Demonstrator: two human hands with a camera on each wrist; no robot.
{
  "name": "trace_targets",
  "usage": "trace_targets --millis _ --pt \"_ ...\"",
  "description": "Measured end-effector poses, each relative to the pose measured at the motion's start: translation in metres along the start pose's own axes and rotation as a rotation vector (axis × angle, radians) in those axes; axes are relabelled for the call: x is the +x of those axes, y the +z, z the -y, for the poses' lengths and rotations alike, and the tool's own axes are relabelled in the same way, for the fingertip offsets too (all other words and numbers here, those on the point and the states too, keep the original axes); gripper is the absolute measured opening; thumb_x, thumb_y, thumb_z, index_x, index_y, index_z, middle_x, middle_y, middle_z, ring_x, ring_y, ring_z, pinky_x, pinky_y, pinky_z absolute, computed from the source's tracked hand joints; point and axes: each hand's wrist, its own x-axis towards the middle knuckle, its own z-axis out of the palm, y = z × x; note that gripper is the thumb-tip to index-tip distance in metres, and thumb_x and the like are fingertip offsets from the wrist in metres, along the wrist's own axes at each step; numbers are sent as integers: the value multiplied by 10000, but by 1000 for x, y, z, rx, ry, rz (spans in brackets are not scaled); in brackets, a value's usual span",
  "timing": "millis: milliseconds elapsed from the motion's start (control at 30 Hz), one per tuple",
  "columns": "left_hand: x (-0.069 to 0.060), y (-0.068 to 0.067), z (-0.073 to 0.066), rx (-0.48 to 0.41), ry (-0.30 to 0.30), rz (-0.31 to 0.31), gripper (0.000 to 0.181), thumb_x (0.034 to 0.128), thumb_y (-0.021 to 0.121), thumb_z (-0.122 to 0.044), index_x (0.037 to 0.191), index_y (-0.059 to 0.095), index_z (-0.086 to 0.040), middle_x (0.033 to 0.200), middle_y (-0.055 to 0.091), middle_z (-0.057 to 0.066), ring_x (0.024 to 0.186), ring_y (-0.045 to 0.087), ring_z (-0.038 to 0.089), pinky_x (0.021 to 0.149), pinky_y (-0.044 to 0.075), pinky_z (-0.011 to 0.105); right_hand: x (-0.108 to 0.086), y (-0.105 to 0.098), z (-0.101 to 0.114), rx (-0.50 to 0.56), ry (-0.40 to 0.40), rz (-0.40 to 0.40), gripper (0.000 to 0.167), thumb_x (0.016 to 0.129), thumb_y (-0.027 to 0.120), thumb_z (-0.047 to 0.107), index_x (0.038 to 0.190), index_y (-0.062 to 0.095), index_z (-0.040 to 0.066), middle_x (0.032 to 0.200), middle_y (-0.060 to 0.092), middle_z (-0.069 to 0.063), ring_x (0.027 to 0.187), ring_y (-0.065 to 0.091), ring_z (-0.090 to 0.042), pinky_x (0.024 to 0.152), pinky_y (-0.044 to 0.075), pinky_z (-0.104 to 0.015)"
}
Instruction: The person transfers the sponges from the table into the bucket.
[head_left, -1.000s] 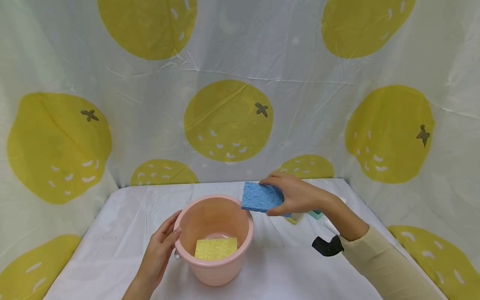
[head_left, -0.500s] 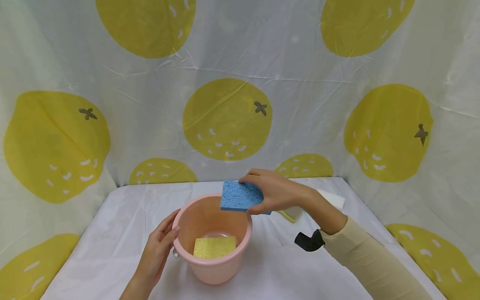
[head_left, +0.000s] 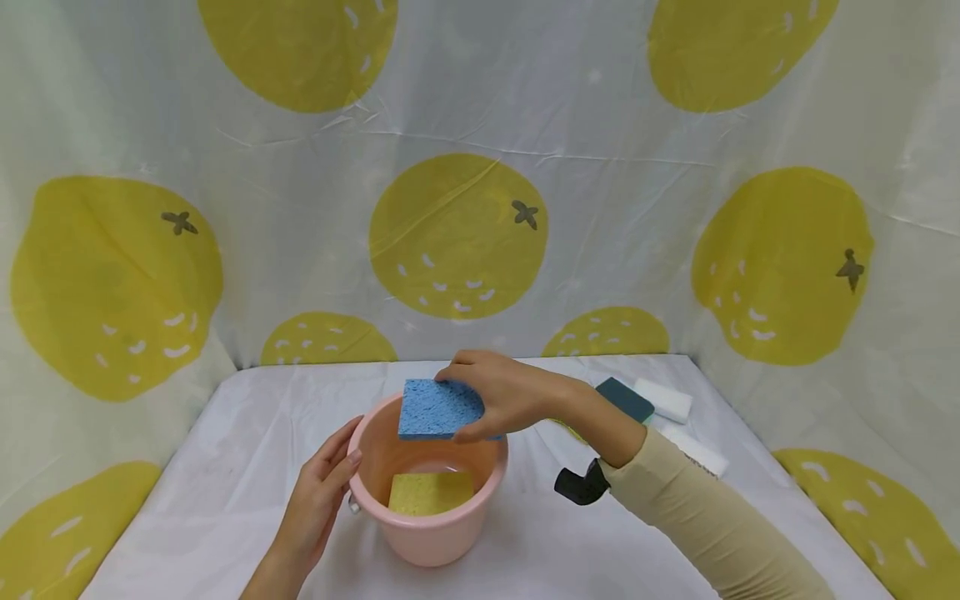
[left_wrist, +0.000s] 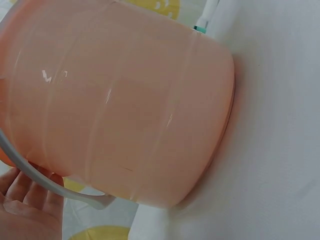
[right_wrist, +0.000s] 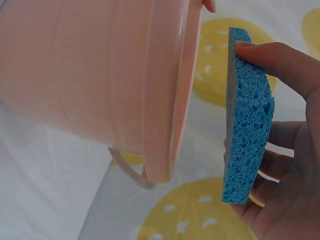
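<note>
Right hand (head_left: 506, 390): it pinched the blue sponge (head_left: 435, 410) by its right end, with the thumb on the near edge and the fingers at the far edge.
Blue sponge: it was held above the opening of the pink bucket (head_left: 435, 542), toward the far side; the right wrist view showed it apart from the rim.
Left hand (head_left: 318, 487): it gripped the left side of the bucket's rim, the thumb bent over the edge and the other fingers along the outside.
Pink bucket: it stood upright on the white cloth (head_left: 555, 550), its mouth facing up.
Yellow sponge (head_left: 431, 496): it lay inside the bucket, low down, partly cut off from sight by the near rim.
Grey handle (left_wrist: 50, 186): it hung down outside the bucket, next to the left hand.
Right forearm: a beige sleeve (head_left: 712, 517) covered it, and a black piece (head_left: 581, 487) stuck out to the left near the wrist.
Right far part of the cloth: a dark green pad (head_left: 627, 400) lay just beside a white block (head_left: 664, 401); a second white block (head_left: 696, 451) lay nearer, partly behind the sleeve.
Backdrop: a pale curtain (head_left: 300, 225) with large yellow fruit prints rose on the far, left and right sides.
</note>
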Motion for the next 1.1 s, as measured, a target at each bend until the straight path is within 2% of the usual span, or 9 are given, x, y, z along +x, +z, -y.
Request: trace_targets --millis 267,567,833,1100 --pt "0 0 -1 19 -14 -14 527 1076 572 -214 1570 427 -105 1574 442 89 1334 506 77 1014 461 225 13 9 3 -22 -65 14 729 879 766 427 1475 546 68 1338 553 -56 1171 529 -173 1007 474 -302" --pt "0 0 1 2 17 10 522 1083 551 -182 1574 412 -71 1585 424 118 1352 493 83 1031 449 228 19 17 3 -15 -56 71 700 898 752 418 1483 553 88 1368 556 -72 1194 523 -194 1005 478 -303" --pt "0 -1 1 -22 26 28 539 1086 542 -167 1586 378 -53 1605 401 95 1369 469 51 1039 444 225 18 18 -5 -19 -84 43 741 929 732 480 1496 529 47 1444 527 -81 1312 486 -250 1086 424 -405" --pt "0 -3 2 -25 32 26 538 1083 543 -159 1584 379 -48 1590 427 65 1369 470 64 1037 448 227 14 18 -8 -22 -108 9 704 942 712 479 1473 557 43 1421 562 -93 1314 496 -248 1102 408 -404"
